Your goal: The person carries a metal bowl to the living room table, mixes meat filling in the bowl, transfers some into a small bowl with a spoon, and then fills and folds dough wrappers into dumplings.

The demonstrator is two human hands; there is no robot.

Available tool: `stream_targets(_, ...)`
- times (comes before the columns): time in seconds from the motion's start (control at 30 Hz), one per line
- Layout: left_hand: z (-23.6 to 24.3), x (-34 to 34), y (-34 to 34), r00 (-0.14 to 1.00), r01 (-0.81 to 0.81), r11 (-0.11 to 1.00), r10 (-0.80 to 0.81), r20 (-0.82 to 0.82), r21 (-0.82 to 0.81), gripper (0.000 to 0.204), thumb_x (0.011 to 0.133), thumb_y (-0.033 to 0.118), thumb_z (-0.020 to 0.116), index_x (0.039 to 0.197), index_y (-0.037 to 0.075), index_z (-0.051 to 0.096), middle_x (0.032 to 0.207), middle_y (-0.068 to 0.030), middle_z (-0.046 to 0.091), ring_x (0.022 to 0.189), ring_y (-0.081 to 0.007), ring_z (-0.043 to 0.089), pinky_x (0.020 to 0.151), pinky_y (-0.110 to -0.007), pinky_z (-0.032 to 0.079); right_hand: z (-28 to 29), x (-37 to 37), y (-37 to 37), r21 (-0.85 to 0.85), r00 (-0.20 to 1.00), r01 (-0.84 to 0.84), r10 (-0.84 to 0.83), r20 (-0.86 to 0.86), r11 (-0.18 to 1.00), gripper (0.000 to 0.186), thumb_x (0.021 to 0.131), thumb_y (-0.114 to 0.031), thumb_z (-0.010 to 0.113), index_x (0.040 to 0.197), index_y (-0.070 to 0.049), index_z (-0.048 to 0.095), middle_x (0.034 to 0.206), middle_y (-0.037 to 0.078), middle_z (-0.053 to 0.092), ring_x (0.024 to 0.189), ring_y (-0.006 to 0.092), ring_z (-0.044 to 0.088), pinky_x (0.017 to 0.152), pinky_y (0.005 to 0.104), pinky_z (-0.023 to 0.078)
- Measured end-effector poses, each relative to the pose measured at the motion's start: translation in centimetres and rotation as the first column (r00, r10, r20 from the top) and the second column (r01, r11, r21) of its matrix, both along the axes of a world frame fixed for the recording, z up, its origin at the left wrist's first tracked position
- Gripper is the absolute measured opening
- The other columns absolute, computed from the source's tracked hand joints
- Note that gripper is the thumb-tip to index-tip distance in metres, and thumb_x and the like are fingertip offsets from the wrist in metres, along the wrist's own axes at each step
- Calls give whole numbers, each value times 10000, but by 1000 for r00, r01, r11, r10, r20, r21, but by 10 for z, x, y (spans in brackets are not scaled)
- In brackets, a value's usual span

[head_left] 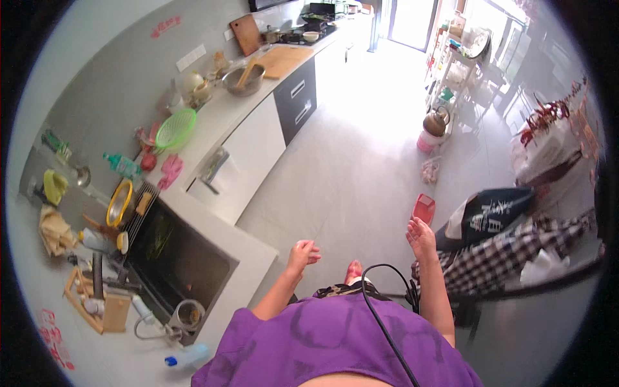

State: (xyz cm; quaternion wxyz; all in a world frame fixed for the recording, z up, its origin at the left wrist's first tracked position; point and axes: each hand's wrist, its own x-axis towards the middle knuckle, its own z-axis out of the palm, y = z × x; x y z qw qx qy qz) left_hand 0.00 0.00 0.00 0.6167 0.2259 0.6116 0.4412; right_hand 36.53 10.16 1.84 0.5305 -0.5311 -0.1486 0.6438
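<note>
My left hand (303, 255) hangs in the air over the floor, right of the sink counter. Its fingers are loosely bent and a little apart, with nothing in them. My right hand (422, 240) is raised with the fingers stretched out, and it too is empty. Just beyond that hand, a red plastic dustpan or basin (423, 208) lies on the floor; I cannot tell which. A dark bag with white print (493, 216) is the nearest thing on its right. Neither hand appears to touch anything.
Left of me, a dark sink (174, 258) is set in the counter. Along it stand a green colander (176, 129), a steel bowl (242, 82) and a cutting board (282, 61). On the right are a checked cloth (503, 258), a kettle (436, 122) and a shelf rack (451, 77).
</note>
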Motion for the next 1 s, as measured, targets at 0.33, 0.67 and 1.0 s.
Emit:
stream_targets(0.33, 18, -37, 172, 944, -314, 948, 318, 89, -61, 281, 945, 230, 499, 1124, 18, 454, 974, -155, 594, 774, -265, 647, 673, -373, 545, 49, -85, 292, 145, 937, -343, 326, 128, 928, 320, 930, -278, 537, 1166, -62, 543, 1039, 58, 612, 911, 146, 592, 801, 294, 486)
stream_targets(0.67, -25, -155, 331, 839, -524, 848, 530, 127, -77, 289, 933, 242, 491, 1109, 14, 464, 947, -151, 595, 711, -250, 639, 624, -360, 539, 40, -207, 456, 68, 739, -626, 563, 369, 777, 307, 936, -261, 528, 1140, -35, 562, 1033, 71, 622, 917, 147, 599, 807, 293, 495)
stream_targets(1.0, 7, -284, 487, 796, -596, 797, 571, 202, 94, 279, 946, 258, 491, 1087, 18, 481, 932, -135, 600, 736, -243, 640, 634, -332, 534, 57, -365, 617, 295, 619, -750, 469, 630, 593, 280, 924, -220, 523, 1058, 10, 610, 905, 71, 660, 830, 133, 619, 728, 265, 486)
